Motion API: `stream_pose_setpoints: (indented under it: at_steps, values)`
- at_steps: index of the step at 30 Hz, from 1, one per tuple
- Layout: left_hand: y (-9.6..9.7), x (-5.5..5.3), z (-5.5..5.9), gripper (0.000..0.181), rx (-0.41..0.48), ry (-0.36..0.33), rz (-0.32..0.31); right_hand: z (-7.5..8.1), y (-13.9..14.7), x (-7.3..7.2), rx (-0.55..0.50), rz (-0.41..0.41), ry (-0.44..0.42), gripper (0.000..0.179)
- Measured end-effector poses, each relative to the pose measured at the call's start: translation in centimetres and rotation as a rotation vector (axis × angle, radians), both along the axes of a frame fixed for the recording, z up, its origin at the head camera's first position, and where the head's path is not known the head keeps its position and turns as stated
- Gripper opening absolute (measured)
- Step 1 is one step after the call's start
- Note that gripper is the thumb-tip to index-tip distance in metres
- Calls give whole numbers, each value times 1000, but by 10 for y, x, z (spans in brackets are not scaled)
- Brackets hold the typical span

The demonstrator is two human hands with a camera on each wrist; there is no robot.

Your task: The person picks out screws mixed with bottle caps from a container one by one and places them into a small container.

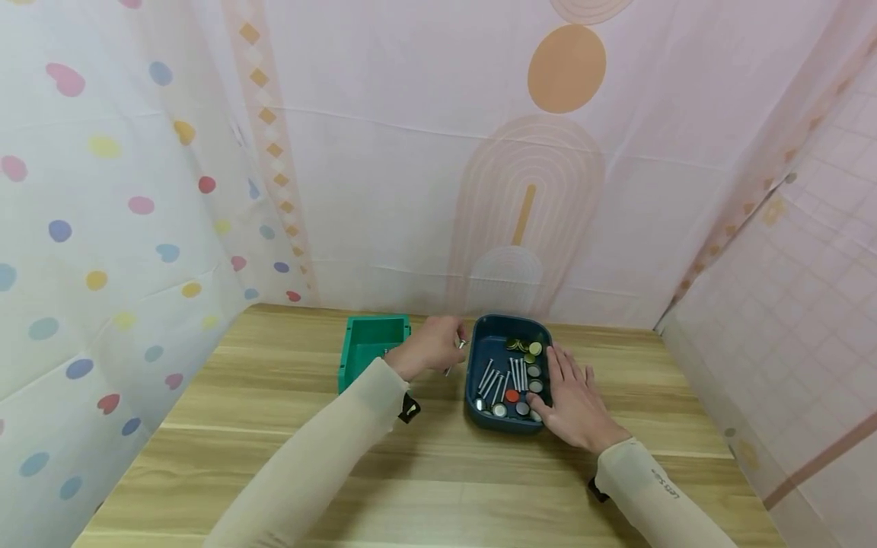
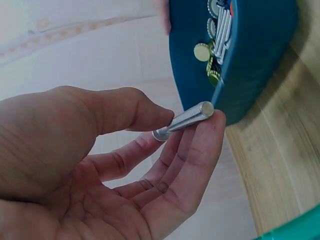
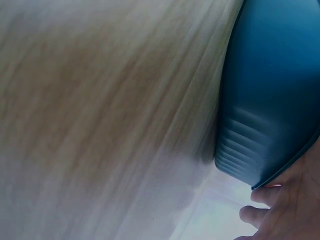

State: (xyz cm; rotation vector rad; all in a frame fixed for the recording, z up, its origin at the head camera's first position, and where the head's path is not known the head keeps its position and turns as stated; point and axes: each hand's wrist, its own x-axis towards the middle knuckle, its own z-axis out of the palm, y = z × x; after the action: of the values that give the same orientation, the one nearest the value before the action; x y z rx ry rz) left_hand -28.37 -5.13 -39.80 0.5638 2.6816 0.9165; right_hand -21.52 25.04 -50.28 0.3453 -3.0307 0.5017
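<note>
Head view: the left hand (image 1: 435, 344) pinches a bolt (image 2: 190, 117), green bin (image 1: 375, 327) leftward, blue bin (image 1: 503, 424) rightward beneath the outspread right hand (image 1: 574, 399), probably mid-transfer, calling for steady grip.

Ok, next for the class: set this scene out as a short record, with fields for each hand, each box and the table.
left hand: pinches a screw
right hand: touches the right rim of the blue box
blue box contents: screws and caps, one orange-red
green box: left of the blue box, partly hidden by the left sleeve
table: wood-grained, under both boxes
</note>
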Motion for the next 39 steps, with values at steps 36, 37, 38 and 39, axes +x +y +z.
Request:
stream_pose_setpoints:
  at_steps: [36, 37, 38, 39]
  values:
    - [-111, -18, -13, 34, 82, -88, 174, 2, -1, 1, 13, -9, -9, 99]
    - [-113, -18, -15, 34, 86, -93, 180, 2, -1, 1, 15, -10, -7, 99]
    - [-115, -19, -16, 34, 91, -96, 183, 2, -1, 1, 15, -10, -5, 99]
    - [-116, -20, -17, 34, 96, -101, 188, 1, -1, 1, 15, -9, -5, 99]
